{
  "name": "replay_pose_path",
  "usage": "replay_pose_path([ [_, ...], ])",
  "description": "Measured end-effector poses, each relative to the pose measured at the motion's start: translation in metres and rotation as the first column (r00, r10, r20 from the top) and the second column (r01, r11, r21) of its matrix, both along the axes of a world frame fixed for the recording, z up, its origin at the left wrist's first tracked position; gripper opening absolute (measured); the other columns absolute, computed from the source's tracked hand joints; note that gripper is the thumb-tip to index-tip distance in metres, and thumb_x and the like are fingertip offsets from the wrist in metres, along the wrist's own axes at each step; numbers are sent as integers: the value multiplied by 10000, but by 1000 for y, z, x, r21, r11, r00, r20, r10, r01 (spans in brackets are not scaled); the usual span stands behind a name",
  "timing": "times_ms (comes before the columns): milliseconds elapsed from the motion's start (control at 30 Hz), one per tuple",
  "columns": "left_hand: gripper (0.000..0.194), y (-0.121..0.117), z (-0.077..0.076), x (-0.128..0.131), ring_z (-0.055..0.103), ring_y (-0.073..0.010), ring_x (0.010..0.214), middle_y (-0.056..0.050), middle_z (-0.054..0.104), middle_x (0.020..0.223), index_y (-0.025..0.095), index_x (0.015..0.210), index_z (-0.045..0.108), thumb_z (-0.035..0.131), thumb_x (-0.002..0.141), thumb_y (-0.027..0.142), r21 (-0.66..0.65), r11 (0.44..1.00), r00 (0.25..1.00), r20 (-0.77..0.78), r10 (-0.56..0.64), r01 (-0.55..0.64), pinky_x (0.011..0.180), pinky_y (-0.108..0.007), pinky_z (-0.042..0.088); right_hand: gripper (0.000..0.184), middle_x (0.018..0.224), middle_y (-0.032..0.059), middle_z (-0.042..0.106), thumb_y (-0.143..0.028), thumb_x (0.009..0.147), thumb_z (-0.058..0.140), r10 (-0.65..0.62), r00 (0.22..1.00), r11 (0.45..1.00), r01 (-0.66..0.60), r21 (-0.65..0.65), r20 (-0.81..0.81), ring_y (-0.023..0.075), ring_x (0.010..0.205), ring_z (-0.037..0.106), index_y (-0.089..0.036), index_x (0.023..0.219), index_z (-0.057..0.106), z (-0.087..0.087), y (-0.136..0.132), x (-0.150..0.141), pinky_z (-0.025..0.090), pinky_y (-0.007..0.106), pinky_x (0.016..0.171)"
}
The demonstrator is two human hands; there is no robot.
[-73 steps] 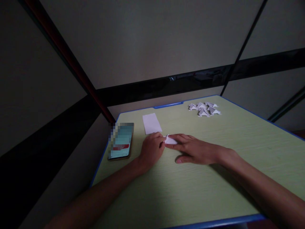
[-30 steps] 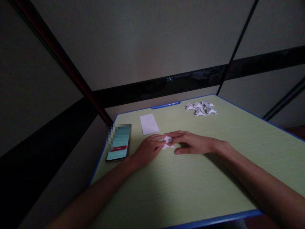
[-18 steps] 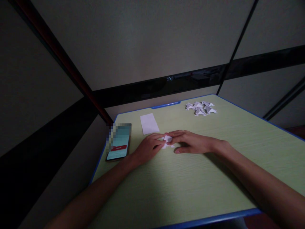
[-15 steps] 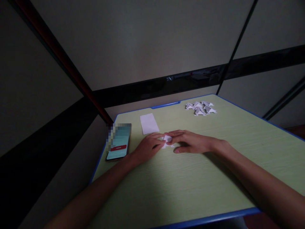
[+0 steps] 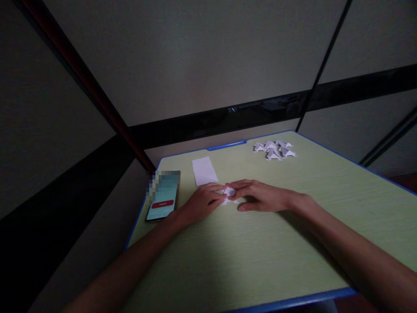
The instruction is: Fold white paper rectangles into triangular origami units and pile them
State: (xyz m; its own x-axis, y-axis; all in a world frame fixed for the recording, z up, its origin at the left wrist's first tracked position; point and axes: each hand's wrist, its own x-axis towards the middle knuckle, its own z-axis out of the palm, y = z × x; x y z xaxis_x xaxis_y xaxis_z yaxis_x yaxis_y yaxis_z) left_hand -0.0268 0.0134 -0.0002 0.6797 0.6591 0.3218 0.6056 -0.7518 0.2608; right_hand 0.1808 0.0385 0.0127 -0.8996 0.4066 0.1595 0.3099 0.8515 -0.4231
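Note:
A small folded white paper figure (image 5: 230,191) lies on the table between my two hands, with short pointed legs showing at its near side. My left hand (image 5: 204,200) holds its left edge between thumb and fingers. From the other side my right hand (image 5: 257,194) grips the figure with its fingers, while its thumb rests on the tabletop nearer to me. Fingertips cover parts of the figure's sides. Just beyond my left hand lies a flat white paper sheet (image 5: 204,170).
The pale green table (image 5: 260,252) has a blue edge. A phone (image 5: 164,195) with a lit screen lies at the left, close to my left forearm. Several folded paper figures (image 5: 273,153) sit together at the far right. Behind the table stands a panelled wall (image 5: 208,65).
The whole view has shifted slightly, with the table sitting a little lower in it. Both hands stay on the paper figure with hardly any visible movement.

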Motion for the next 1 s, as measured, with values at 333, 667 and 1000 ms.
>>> replay_pose_path([
  [333, 232, 0, -4, -3, 483, -162, 1016, -61, 573, 1081, 198, 933, 607, 419, 799, 217, 19, 1000, 999, -44, 11, -10, 871, -352, 368, 244, 1009, 104, 576, -248, 784, 459, -36, 999, 987, 33, 160, 17, 192, 1000, 475, -134, 947, 601, 9, -13, -2, 378, 352, 860],
  [667, 300, -7, 2, -4, 413, -166, 1057, -81, 504, 1107, 169, 1073, 511, 358, 817, 205, 4, 1000, 994, -105, 29, -29, 914, -336, 323, 248, 873, 91, 577, -117, 789, 389, -173, 985, 916, 162, 368, -2, 182, 814, 499, -152, 814, 633, -1, -2, -2, 415, 317, 716],
  [1000, 329, -29, 6, 21, 410, -206, 914, -94, 470, 939, 118, 1069, 476, 399, 794, 283, -14, 998, 983, -172, 59, -62, 816, -356, 371, 99, 642, 26, 540, -98, 681, 452, -447, 867, 894, 425, -143, -222, 103, 553, 476, -116, 682, 549, 1, -3, -6, 391, 218, 527],
])
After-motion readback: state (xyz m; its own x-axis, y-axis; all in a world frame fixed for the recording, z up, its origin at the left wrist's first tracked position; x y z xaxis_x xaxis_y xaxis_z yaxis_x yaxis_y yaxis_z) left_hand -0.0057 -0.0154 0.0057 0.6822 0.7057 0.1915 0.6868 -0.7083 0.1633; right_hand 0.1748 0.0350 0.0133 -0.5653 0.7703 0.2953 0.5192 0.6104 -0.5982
